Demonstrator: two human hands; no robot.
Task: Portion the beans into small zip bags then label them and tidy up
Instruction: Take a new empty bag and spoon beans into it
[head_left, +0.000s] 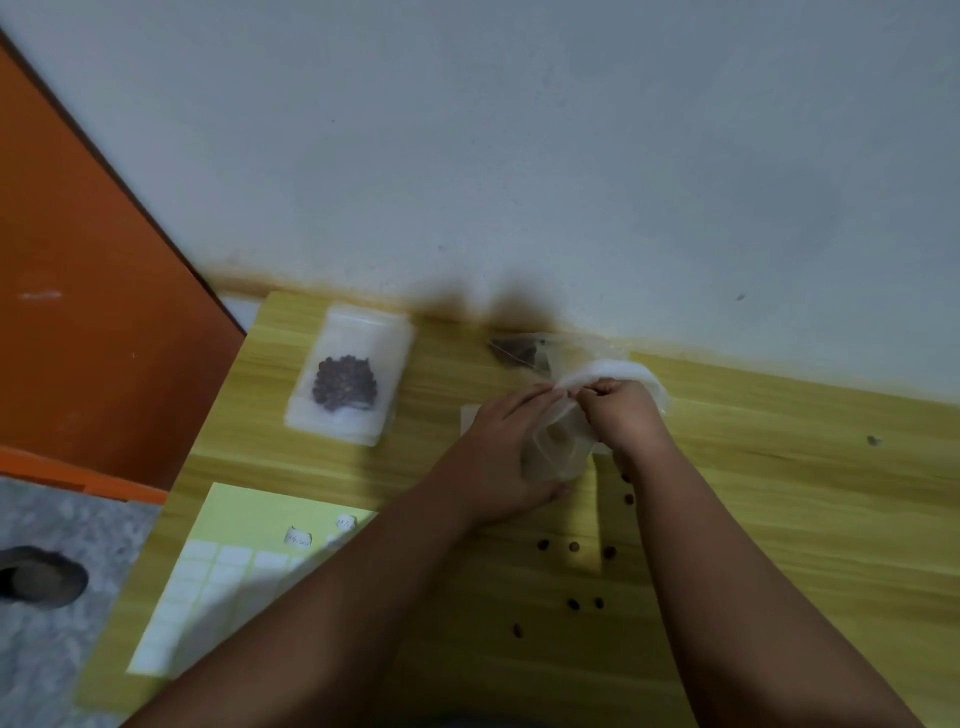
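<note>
On the table (779, 493) the filled zip bag (349, 387) lies far left, the label sheet (218, 577) before it, loose beans (573, 547) rightward.

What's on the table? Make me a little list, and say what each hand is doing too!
left hand: holds the clear bag
right hand: pinches the clear bag near its top
filled bag: lies flat on the table, far left, dark beans inside
loose beans: scattered on the table by the arms
labels: sheet at the table's near left, partly under the left arm
</note>
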